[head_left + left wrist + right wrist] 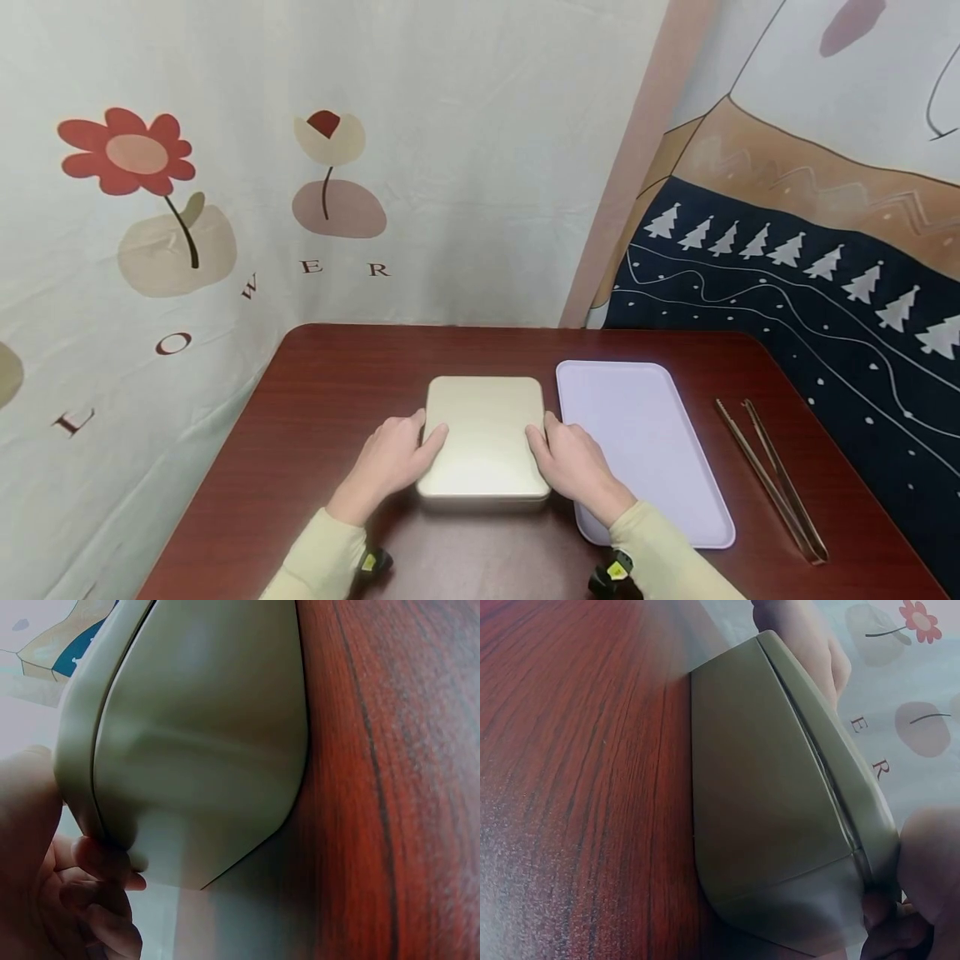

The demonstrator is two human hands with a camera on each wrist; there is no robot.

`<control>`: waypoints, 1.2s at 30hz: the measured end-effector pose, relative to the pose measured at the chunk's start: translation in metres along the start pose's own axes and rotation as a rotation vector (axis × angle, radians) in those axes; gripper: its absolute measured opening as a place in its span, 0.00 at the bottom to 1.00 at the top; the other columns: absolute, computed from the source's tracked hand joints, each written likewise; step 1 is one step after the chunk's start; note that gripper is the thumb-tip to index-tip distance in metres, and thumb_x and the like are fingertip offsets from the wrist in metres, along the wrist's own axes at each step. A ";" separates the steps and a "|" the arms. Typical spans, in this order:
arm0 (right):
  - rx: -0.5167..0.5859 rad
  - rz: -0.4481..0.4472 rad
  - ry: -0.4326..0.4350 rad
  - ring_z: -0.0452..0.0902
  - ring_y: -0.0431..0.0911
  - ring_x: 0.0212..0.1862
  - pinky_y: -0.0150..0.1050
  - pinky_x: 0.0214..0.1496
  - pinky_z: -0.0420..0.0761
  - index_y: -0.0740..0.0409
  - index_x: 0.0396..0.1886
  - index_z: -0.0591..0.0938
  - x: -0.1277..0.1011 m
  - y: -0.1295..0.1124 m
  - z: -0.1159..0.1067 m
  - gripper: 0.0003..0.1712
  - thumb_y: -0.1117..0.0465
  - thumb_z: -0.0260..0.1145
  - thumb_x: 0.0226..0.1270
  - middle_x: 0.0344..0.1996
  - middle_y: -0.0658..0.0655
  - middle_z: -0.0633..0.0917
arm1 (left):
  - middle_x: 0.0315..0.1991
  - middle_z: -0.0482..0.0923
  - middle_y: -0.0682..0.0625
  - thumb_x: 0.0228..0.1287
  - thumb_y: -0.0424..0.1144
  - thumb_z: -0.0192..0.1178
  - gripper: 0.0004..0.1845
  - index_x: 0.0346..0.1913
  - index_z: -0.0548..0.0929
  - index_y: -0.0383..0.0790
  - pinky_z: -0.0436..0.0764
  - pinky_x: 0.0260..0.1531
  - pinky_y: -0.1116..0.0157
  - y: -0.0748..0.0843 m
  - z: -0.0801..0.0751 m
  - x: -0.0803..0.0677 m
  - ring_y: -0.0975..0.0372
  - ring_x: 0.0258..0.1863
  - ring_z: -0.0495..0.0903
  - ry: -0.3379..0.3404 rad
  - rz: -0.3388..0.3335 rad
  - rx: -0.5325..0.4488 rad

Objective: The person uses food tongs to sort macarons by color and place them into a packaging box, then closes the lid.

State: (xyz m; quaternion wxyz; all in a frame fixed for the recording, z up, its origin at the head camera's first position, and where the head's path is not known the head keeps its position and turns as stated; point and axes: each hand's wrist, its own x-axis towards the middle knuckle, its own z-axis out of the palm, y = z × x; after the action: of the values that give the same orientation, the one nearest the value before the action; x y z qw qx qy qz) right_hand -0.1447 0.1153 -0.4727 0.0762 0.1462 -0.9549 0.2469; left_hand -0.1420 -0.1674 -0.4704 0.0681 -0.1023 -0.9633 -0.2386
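A pale gold, rounded rectangular tin [486, 437] with a fitted lid sits on the table in front of me. My left hand [393, 454] grips its left side at the lid, thumb on top and fingers bent at the edge. On the opposite side my right hand [577, 462] holds the lid the same way. In the left wrist view, the curled fingers [105, 862] lie against the lid's rim, near the seam. The right wrist view shows a thin dark seam between the lid [832, 750] and the tin's body [757, 787]. The tin's contents are hidden.
A lavender tray [637, 433] lies just right of the tin, partly under my right forearm. Metal tongs [776, 483] rest farther right, their tips pointing away. The dark red wooden table [337, 367] ends at printed curtains behind and to the right.
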 end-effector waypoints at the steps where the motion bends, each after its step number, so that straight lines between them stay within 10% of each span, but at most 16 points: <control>1: -0.002 0.003 0.000 0.88 0.60 0.38 0.56 0.38 0.86 0.75 0.57 0.80 0.000 0.000 0.000 0.26 0.52 0.58 0.82 0.34 0.70 0.88 | 0.38 0.86 0.34 0.76 0.53 0.58 0.27 0.54 0.84 0.26 0.86 0.39 0.46 0.000 0.000 0.000 0.43 0.40 0.88 0.001 -0.001 -0.006; 8: -0.003 0.021 -0.020 0.87 0.56 0.34 0.53 0.34 0.84 0.76 0.56 0.80 0.001 -0.001 0.000 0.27 0.52 0.57 0.83 0.30 0.68 0.86 | 0.20 0.74 0.46 0.75 0.50 0.60 0.19 0.29 0.78 0.41 0.83 0.35 0.53 0.000 0.003 0.004 0.52 0.28 0.81 0.001 -0.011 -0.067; 19: 0.038 0.057 -0.060 0.88 0.60 0.45 0.56 0.45 0.87 0.78 0.64 0.76 0.001 -0.001 -0.001 0.31 0.51 0.55 0.84 0.44 0.75 0.87 | 0.17 0.63 0.52 0.76 0.52 0.59 0.21 0.26 0.73 0.42 0.78 0.32 0.58 -0.001 0.001 0.003 0.56 0.23 0.70 -0.034 -0.032 -0.097; 24: -0.040 0.048 -0.018 0.87 0.63 0.51 0.58 0.50 0.87 0.78 0.71 0.70 0.004 0.001 -0.007 0.38 0.47 0.57 0.83 0.54 0.76 0.85 | 0.49 0.84 0.34 0.75 0.63 0.55 0.36 0.60 0.82 0.29 0.85 0.46 0.46 0.003 -0.009 0.006 0.44 0.48 0.84 -0.019 -0.044 0.034; 29: -0.106 -0.103 0.062 0.79 0.62 0.61 0.59 0.59 0.83 0.68 0.78 0.65 0.017 -0.003 -0.016 0.42 0.44 0.60 0.79 0.63 0.70 0.79 | 0.76 0.66 0.40 0.67 0.77 0.51 0.52 0.82 0.62 0.44 0.72 0.65 0.36 0.006 -0.016 0.018 0.40 0.73 0.66 0.021 0.021 0.155; 36: -0.180 -0.208 -0.090 0.44 0.62 0.84 0.66 0.81 0.56 0.58 0.85 0.54 0.032 -0.012 -0.017 0.50 0.30 0.49 0.79 0.85 0.63 0.52 | 0.87 0.41 0.51 0.59 0.87 0.41 0.60 0.86 0.51 0.53 0.39 0.72 0.23 0.010 -0.010 0.027 0.35 0.83 0.36 -0.065 0.102 0.264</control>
State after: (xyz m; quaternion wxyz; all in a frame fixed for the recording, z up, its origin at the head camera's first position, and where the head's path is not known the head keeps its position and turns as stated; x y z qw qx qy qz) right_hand -0.1693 0.1057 -0.4454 0.0711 0.2479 -0.9554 0.1441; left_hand -0.1652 -0.1588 -0.4523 0.0617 -0.1491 -0.9816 -0.1024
